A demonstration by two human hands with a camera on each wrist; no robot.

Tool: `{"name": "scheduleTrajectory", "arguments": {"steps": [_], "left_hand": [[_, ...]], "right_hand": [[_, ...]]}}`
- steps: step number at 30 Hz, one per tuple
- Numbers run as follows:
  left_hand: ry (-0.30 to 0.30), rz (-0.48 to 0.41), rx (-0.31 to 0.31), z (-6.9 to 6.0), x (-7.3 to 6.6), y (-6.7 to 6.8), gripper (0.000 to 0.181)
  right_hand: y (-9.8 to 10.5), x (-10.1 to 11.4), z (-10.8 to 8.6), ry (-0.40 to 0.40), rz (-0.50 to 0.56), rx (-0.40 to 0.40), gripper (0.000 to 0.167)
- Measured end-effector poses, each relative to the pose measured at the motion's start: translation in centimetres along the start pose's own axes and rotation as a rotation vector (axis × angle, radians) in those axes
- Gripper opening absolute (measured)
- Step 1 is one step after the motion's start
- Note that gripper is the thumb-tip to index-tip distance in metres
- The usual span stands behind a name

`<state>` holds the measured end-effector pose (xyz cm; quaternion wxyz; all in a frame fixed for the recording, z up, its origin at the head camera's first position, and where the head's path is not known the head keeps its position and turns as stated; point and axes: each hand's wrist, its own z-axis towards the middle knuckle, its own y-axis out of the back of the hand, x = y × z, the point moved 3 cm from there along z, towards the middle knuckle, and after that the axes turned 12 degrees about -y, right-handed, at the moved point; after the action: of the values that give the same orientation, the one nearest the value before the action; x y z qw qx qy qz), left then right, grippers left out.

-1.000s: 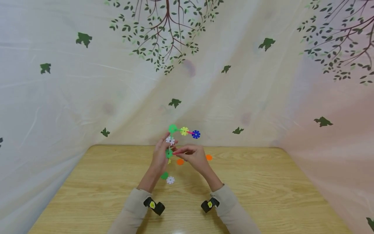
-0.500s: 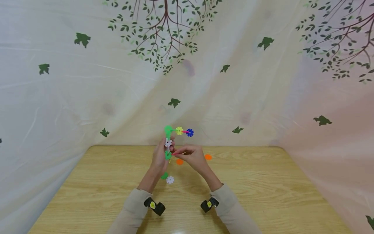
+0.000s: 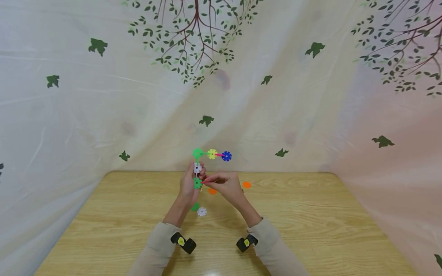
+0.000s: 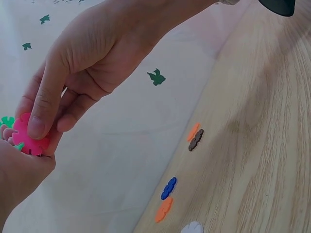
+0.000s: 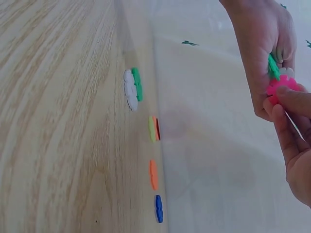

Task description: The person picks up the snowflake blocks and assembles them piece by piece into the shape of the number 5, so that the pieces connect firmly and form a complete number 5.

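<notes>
In the head view my left hand (image 3: 188, 186) grips a chain of slotted plastic snowflake discs. Its upright part runs from a light green disc (image 3: 198, 153) through a white disc (image 3: 197, 168) to a lower green disc (image 3: 197, 183). Off the top, a yellow disc (image 3: 212, 154) and a blue disc (image 3: 226, 156) reach to the right. My right hand (image 3: 228, 184) pinches a pink disc (image 4: 30, 136) between thumb and fingers, its edge at the lower green disc's right side. Whether the two interlock is hard to tell. The right wrist view shows the same pink disc (image 5: 282, 89) beneath my thumb.
Loose discs lie on the wooden table (image 3: 304, 222): a white one (image 3: 202, 211) beside a green one (image 3: 195, 207), and orange ones (image 3: 246, 184) farther back. Blue (image 4: 168, 188) and brown (image 4: 196, 140) discs appear in the left wrist view. A printed cloth (image 3: 241, 115) hangs behind the table.
My left hand has shifted the chain slightly left and turned it, so the lower green disc faces me more squarely. The right hand stays nearly in place, still pinching the pink disc.
</notes>
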<state>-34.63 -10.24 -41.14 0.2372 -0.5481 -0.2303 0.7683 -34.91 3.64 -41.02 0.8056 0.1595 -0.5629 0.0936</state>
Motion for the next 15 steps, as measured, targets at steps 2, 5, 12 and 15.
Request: {"name": "scheduleTrajectory", "arguments": {"steps": [2, 5, 12, 15], "left_hand": [[-0.001, -0.012, -0.009, 0.05, 0.08, -0.08, 0.041], [0.001, -0.028, -0.016, 0.11, 0.16, -0.17, 0.041], [0.001, -0.037, 0.031, -0.04, -0.08, -0.33, 0.041], [0.018, -0.044, 0.038, -0.17, -0.13, -0.28, 0.041]], "right_hand": [[-0.03, 0.02, -0.06, 0.007, 0.014, -0.002, 0.009], [-0.06, 0.03, -0.11, 0.014, 0.026, -0.008, 0.009], [-0.15, 0.31, -0.12, 0.039, 0.005, -0.006, 0.007], [-0.28, 0.68, -0.21, 0.066, -0.034, -0.006, 0.006]]}}
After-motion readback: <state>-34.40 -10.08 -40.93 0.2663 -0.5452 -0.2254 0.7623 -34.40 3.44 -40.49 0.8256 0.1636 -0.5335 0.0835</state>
